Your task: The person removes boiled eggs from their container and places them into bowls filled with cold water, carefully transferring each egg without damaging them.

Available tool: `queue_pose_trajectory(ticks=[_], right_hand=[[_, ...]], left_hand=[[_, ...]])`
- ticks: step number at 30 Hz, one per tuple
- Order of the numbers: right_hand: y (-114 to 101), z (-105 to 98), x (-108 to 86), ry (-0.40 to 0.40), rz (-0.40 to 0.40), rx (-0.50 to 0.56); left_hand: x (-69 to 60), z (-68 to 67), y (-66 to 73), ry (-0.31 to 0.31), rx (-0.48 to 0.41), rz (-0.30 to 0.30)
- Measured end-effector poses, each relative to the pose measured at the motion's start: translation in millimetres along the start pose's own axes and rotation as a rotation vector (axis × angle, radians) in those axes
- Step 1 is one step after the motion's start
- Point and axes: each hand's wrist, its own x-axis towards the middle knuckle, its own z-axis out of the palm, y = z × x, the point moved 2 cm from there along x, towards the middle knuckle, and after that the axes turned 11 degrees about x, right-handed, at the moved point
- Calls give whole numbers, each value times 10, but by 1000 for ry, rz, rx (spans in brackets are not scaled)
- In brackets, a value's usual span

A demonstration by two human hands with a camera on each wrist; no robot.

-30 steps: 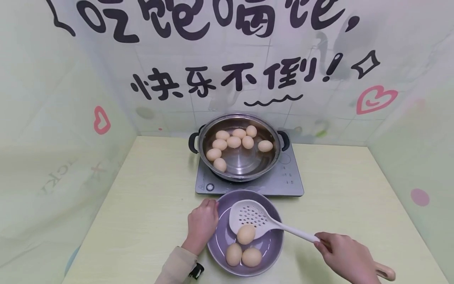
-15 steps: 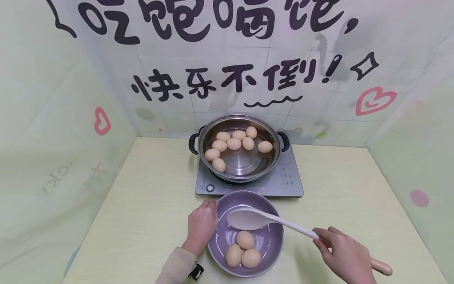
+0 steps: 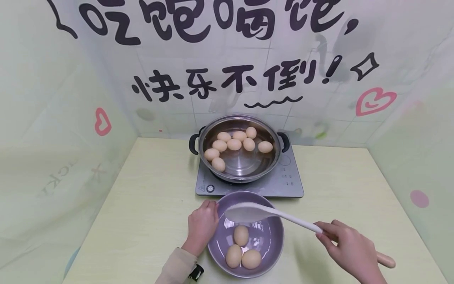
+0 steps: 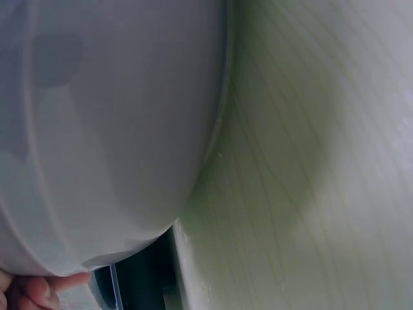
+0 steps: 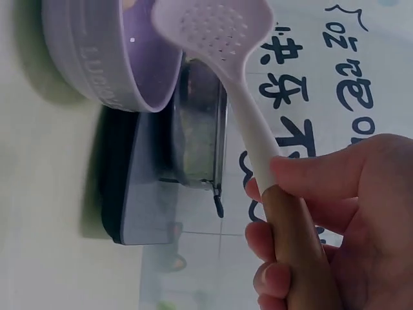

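My right hand (image 3: 349, 246) grips a white slotted spoon (image 3: 248, 212) by its wooden handle (image 5: 293, 245). The spoon's perforated head is tilted on edge over the far half of a purple bowl (image 3: 273, 258), with nothing on it. Three brown eggs (image 3: 233, 256) lie in the near part of that bowl. At the bowl's left rim my left hand (image 3: 203, 225) holds on with curled fingers, and fingertips (image 4: 40, 294) show against the bowl wall in the left wrist view. Behind the bowl, several more eggs (image 3: 234, 144) sit in a steel pot (image 3: 241, 175).
The pot, with black side handles (image 3: 193, 143), stands on a grey induction cooker (image 3: 294, 185) just behind the bowl. Printed wall sheets (image 3: 159, 122) enclose the pale wooden table (image 3: 149, 189) at the back and both sides.
The spoon has turned on edge and risen off the eggs, and the egg that lay on its edge has settled in the bowl. My left hand stays at the rim.
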Motion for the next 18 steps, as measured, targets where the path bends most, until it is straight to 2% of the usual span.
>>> queue_pose_trajectory(ticks=[3, 7, 13, 18], right_hand=[[-6, -58, 114, -76, 60, 44], [-52, -107, 318, -85, 78, 87], [-154, -93, 710, 40, -4, 84], [-238, 55, 1000, 182, -104, 55]], left_hand=[[-1, -5, 3, 9, -6, -1], [-3, -6, -2, 22, -2, 1], [-11, 4, -8, 24, 4, 0], [-20, -6, 0, 9, 4, -4]])
